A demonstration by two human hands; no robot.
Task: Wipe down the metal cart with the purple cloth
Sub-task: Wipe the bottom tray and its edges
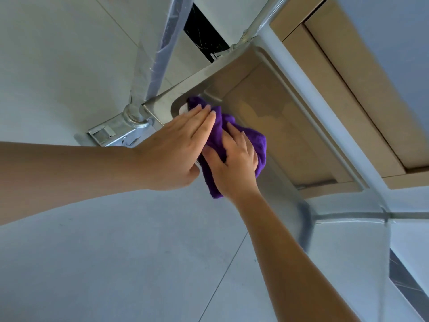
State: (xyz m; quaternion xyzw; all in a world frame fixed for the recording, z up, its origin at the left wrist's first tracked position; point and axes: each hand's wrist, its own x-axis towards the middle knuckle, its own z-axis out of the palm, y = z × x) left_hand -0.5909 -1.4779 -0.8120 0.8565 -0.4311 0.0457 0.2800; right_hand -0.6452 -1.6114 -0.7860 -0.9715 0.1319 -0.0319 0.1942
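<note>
Nearest the camera, two bare forearms reach forward over the pale grey tiled floor [97,263] toward a shiny stainless-steel cart shelf [285,126].

The right hand [234,163] comes up from the lower right. Its grip is closed on the bunched purple microfibre cloth [255,140]: the thumb and fingers curl round the folds and press the cloth down onto the shelf's flat surface, near the corner closest to the camera. A tail of the cloth hangs down past the wrist over the shelf's near edge.

The left hand [171,147] comes in from the left edge. Its grip is not closed on anything: the fingers lie straight and together, flat on the far end of the cloth, pinning it into the rounded, raised corner of the shelf. The fingertips sit just beside the curved rim there.

So the cloth lies on the cart's shelf at its near-left corner, under both hands, touching the metal.

Just left of the hands, a round metal upright post [141,89], wrapped in clear plastic film, rises from a metal bracket [111,133] at the shelf corner. Beyond, the shelf surface reflects tan tones, and past its far rim stand beige cabinet panels [362,94].
</note>
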